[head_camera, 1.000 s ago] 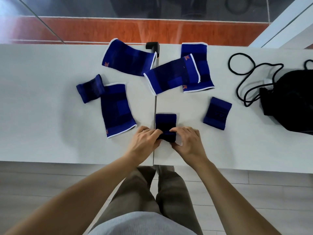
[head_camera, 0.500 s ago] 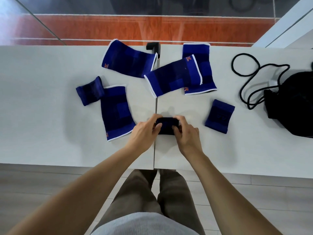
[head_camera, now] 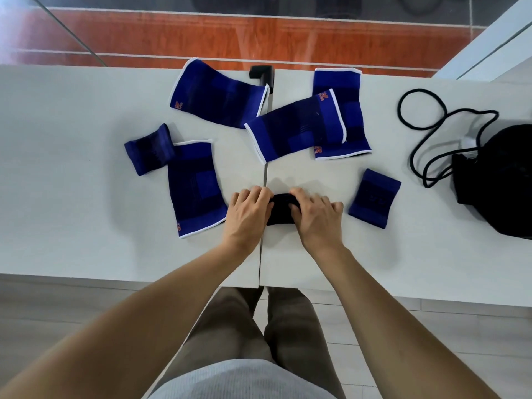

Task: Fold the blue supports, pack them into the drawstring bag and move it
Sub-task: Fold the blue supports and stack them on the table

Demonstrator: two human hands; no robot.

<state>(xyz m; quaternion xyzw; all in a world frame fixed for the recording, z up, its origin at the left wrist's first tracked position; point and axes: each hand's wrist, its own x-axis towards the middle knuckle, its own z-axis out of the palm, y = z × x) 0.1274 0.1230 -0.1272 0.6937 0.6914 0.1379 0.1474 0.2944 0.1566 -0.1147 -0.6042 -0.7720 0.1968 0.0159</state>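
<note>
Both hands press on a small folded support (head_camera: 282, 209) near the front of the white tabletop (head_camera: 72, 197). The left hand (head_camera: 248, 216) grips its left end with curled fingers (head_camera: 266, 197); the right hand (head_camera: 316, 218) grips its right end the same way. The dark fold shows between them. The black drawstring bag (head_camera: 498, 182) lies well apart at the far right.

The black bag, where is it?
The black drawstring bag sits at the table's far right edge, its cord looped beside it.
</note>
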